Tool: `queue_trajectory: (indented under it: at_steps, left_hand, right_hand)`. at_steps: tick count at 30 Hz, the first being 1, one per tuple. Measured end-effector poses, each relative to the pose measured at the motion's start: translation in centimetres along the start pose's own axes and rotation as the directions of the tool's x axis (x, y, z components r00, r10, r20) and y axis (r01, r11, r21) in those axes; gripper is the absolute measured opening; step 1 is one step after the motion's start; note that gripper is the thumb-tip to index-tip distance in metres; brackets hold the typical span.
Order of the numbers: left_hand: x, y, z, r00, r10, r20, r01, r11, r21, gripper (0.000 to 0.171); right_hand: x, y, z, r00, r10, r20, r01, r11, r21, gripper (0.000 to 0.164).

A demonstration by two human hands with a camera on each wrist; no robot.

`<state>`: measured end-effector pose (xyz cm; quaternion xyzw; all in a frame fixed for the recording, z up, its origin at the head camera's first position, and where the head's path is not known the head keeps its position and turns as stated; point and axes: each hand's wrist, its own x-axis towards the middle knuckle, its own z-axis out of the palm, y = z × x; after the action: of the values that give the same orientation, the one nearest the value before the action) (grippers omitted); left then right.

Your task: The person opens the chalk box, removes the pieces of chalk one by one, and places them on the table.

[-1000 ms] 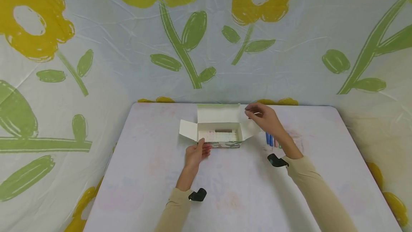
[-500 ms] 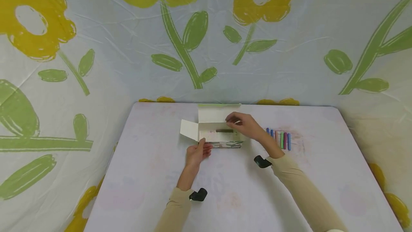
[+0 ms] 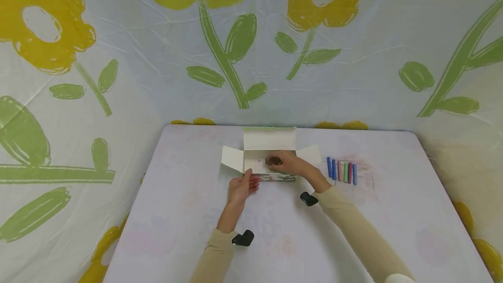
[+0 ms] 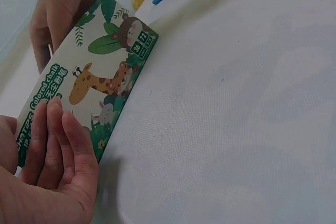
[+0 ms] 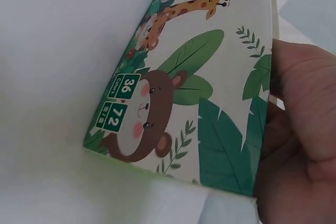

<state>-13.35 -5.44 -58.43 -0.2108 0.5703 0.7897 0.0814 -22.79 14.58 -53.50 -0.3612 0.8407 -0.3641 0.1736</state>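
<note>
A white chalk box [image 3: 259, 178] with a jungle-animal print stands on the table, its flaps spread. My left hand [image 3: 238, 189] holds its front wall: the thumb hooks over the rim, and the fingers [image 4: 79, 145] lie along the printed face in the left wrist view. My right hand [image 3: 287, 163] reaches over the right side into the box. Its curled fingers are right at a dark brown chalk stick [image 3: 269, 160] inside, covering most of it; whether they pinch it I cannot tell. The right wrist view shows the thumb [image 5: 310, 98] behind the box front [image 5: 184, 93].
Right of the box lies a row of several chalk sticks [image 3: 345, 172] in blue, pink, green and purple. A flower-printed sheet [image 3: 165, 77] hangs behind the table [image 3: 177, 239] and at its sides. The back flap [image 3: 269, 139] stands raised.
My right hand has moved left and down, from beside the right flap into the box, and now covers most of the brown chalk stick. My left hand has stayed on the box front.
</note>
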Motion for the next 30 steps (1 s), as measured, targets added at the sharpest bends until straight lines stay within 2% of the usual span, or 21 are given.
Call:
queue_trajectory:
  at_steps: [5,9,13,17,24,27,30]
  left_hand:
    - [-0.2,0.1,0.1,1.0,0.001,0.008,-0.001,1.0,-0.005,0.045]
    - [-0.4,0.1,0.2,1.0,0.015,0.02,-0.015,1.0,-0.017,0.046]
    - [-0.6,0.2,0.3,0.999,0.027,0.022,-0.026,0.999,-0.033,0.046]
    - [-0.7,0.3,0.5,0.999,0.03,0.016,-0.029,0.998,-0.048,0.045]
    - [-0.5,0.2,0.5,1.0,0.028,0.005,-0.027,0.997,-0.072,0.044]
    - [-0.5,0.2,0.4,1.0,0.028,-0.003,-0.028,0.997,-0.069,0.044]
    - [-0.5,0.1,0.3,1.0,0.029,-0.002,-0.029,0.997,-0.071,0.045]
  right_hand:
    - [0.8,-0.2,0.1,0.991,0.062,0.116,-0.057,0.997,-0.042,0.015]
    - [1.3,-0.8,-0.1,0.973,0.113,0.201,-0.107,0.993,-0.04,0.016]
    - [1.8,-1.2,-0.2,0.954,0.161,0.252,-0.149,0.987,-0.067,0.017]
    - [2.3,-1.0,-0.2,0.94,0.192,0.284,-0.174,0.981,-0.085,0.018]
    - [2.6,-0.5,-0.3,0.928,0.177,0.329,-0.164,0.984,-0.067,0.018]
    - [2.5,-0.4,-0.4,0.932,0.172,0.319,-0.167,0.985,-0.041,0.016]
    - [2.4,-0.5,-0.4,0.947,0.164,0.276,-0.159,0.987,-0.04,0.016]
